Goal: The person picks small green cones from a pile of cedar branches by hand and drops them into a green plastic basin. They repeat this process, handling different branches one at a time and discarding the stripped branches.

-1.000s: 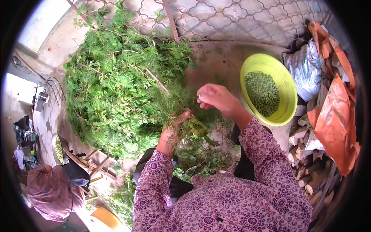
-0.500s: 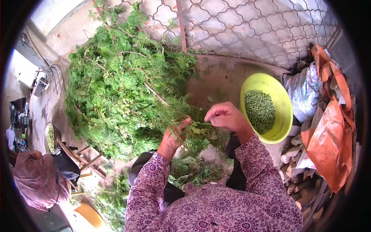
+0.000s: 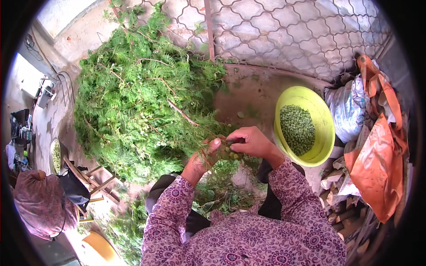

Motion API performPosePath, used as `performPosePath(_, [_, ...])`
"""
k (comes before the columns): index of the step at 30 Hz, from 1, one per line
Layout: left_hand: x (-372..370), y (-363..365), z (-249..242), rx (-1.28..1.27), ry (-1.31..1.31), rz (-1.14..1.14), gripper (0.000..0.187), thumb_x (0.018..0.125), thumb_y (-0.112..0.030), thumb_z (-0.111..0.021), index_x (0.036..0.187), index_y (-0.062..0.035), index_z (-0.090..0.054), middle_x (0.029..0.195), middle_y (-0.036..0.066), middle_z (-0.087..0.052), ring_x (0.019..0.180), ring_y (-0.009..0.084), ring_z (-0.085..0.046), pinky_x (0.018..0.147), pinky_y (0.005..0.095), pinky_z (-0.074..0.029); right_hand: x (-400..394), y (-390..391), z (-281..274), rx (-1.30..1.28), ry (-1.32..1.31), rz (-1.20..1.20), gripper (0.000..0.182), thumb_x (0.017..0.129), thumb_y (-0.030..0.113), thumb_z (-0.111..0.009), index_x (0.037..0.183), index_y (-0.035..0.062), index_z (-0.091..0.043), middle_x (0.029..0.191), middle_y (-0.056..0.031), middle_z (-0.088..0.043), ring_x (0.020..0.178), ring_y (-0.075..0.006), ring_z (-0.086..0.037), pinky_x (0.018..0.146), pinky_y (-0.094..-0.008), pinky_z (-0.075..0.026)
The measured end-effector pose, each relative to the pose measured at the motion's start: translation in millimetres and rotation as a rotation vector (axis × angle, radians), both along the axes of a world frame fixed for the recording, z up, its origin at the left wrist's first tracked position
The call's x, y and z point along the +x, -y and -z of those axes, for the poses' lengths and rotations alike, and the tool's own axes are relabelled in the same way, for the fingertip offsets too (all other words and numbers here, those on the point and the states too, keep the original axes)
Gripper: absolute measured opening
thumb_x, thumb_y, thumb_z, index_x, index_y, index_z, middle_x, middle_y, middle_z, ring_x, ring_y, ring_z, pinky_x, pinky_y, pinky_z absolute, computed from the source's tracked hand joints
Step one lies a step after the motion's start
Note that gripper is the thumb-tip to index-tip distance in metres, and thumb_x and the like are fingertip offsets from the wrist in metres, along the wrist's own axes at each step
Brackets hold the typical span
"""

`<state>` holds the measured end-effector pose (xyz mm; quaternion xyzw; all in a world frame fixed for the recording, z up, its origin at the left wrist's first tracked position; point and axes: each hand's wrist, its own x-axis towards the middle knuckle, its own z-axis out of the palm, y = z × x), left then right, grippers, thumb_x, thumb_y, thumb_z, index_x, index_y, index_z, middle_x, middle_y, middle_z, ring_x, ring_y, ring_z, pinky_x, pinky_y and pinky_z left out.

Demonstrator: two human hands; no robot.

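My left hand (image 3: 200, 158) is closed around a leafy evergreen sprig (image 3: 225, 167), thumb on top, at the near edge of a large heap of cut evergreen branches (image 3: 133, 106). Close against its fingertips, my right hand (image 3: 254, 141) is pinched at the sprig's end. What lies between those right fingertips is too small to make out. Right of my hands stands a yellow-green basin (image 3: 327, 133), tilted in view, holding many small green seed cones (image 3: 297, 129).
Beside the basin are a white woven sack (image 3: 348, 108), an orange bag (image 3: 377, 164) and stacked firewood (image 3: 350, 221). A wire mesh (image 3: 284, 31) runs behind. At left are another person (image 3: 42, 204), a wooden stool (image 3: 100, 179) and a yellow container (image 3: 101, 246). More branches lie between my legs.
My right hand has moved left and slightly down from beside the sprig, and its fingertips now meet those of my left hand. The left hand has barely moved.
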<state>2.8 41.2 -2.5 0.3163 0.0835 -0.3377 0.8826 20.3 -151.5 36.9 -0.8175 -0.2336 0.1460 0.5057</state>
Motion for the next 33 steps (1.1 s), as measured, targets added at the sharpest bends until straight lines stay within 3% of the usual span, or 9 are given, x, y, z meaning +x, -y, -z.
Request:
performPosePath(3, [-0.4, 0.0, 0.3, 0.021, 0.06, 0.015, 0.048, 0.079, -0.032, -0.061, 0.11, 0.0019, -0.046, 0.101, 0.011, -0.054, 0.096, 0.0229, -0.053, 0.087, 0.0372, -0.042, 1.3, 0.3, 4.8, -0.12, 0.093, 0.016, 0.027, 0.068, 0.014, -0.064, 0.091, 0.0019, -0.061, 0.074, -0.0068, -0.06, 0.067, -0.0095, -0.055, 0.064, -0.0227, -0.043])
performPosePath(12, [1.5, -4.9, 0.7, -0.106, 0.169, 0.095, 0.053, 0.08, -0.04, -0.057, 0.11, 0.0026, -0.048, 0.103, 0.014, -0.056, 0.092, 0.024, -0.055, 0.085, 0.0386, -0.043, 0.9, 4.3, 5.0, -0.043, -0.17, 0.077, 0.018, 0.068, 0.01, -0.061, 0.083, 0.0003, -0.058, 0.068, -0.0027, -0.057, 0.062, -0.0073, -0.05, 0.057, -0.0229, -0.041])
performPosePath(14, [2.1, -19.3, 5.5, 0.317, 0.345, 0.252, 0.056, 0.079, -0.042, -0.058, 0.112, 0.0023, -0.048, 0.105, 0.014, -0.055, 0.092, 0.022, -0.055, 0.085, 0.035, -0.042, 4.1, 9.9, 5.7, 0.003, -0.246, 0.078, 0.015, 0.069, 0.008, -0.06, 0.082, 0.0005, -0.057, 0.067, -0.0004, -0.055, 0.062, -0.0053, -0.048, 0.056, -0.0222, -0.04])
performPosePath(17, [6.8, -17.5, 4.4, 0.311, 0.405, 0.108, 0.059, 0.078, -0.042, -0.058, 0.114, 0.0033, -0.047, 0.103, 0.013, -0.056, 0.087, 0.0187, -0.055, 0.082, 0.0315, -0.042, 4.8, 14.0, -0.5, 0.041, -0.378, 0.103, 0.016, 0.069, 0.006, -0.06, 0.083, 0.0007, -0.057, 0.068, 0.0006, -0.055, 0.062, -0.0047, -0.048, 0.056, -0.0214, -0.039])
performPosePath(19, [4.3, -9.1, -1.9, 0.15, 0.352, -0.014, 0.056, 0.079, -0.039, -0.058, 0.114, 0.0037, -0.048, 0.102, 0.011, -0.057, 0.082, 0.0164, -0.055, 0.079, 0.0299, -0.043, 4.4, 14.0, 0.7, 0.068, -0.39, 0.094, 0.016, 0.069, 0.006, -0.06, 0.083, 0.0006, -0.057, 0.068, 0.0007, -0.055, 0.063, -0.0047, -0.048, 0.056, -0.0211, -0.039])
performPosePath(22, [4.3, -4.1, -8.5, 0.471, 0.589, -0.042, 0.044, 0.083, -0.034, -0.054, 0.112, -0.0003, -0.051, 0.111, 0.009, -0.053, 0.084, 0.0127, -0.053, 0.076, 0.0277, -0.044, 3.9, 14.0, 0.9, 0.117, -0.389, 0.066, 0.015, 0.069, 0.005, -0.06, 0.084, 0.0003, -0.057, 0.07, 0.001, -0.055, 0.063, -0.0046, -0.048, 0.056, -0.0205, -0.039])
performPosePath(25, [4.7, 5.2, 8.1, 0.451, 0.841, -0.053, 0.037, 0.084, -0.028, -0.053, 0.11, -0.0015, -0.052, 0.114, 0.007, -0.051, 0.085, 0.0124, -0.053, 0.074, 0.0271, -0.045, 1.9, 13.3, 0.7, 0.16, -0.406, 0.043, 0.014, 0.071, 0.005, -0.06, 0.084, 0.0001, -0.057, 0.071, 0.0013, -0.055, 0.064, -0.0047, -0.048, 0.058, -0.0202, -0.04])
performPosePath(26, [-0.2, 7.9, 4.9, 0.277, 0.639, -0.046, 0.032, 0.083, -0.019, -0.056, 0.109, -0.0014, -0.053, 0.113, 0.005, -0.05, 0.085, 0.0121, -0.053, 0.072, 0.0254, -0.045, 1.0, 13.5, 0.6, 0.179, -0.436, 0.042, 0.013, 0.072, 0.005, -0.06, 0.084, 0.0001, -0.057, 0.071, 0.0015, -0.055, 0.065, -0.0048, -0.048, 0.06, -0.0202, -0.04])
performPosePath(33, [-1.4, 6.0, 1.5, 0.409, 0.519, 0.048, 0.026, 0.074, -0.001, -0.064, 0.099, -0.0026, -0.059, 0.092, 0.001, -0.059, 0.081, 0.0075, -0.054, 0.071, 0.0222, -0.046, -3.2, 16.6, 10.5, 0.314, -0.584, -0.038, 0.022, 0.075, 0.012, -0.063, 0.093, -0.0003, -0.057, 0.08, 0.0012, -0.058, 0.072, -0.0051, -0.05, 0.065, -0.0206, -0.041])
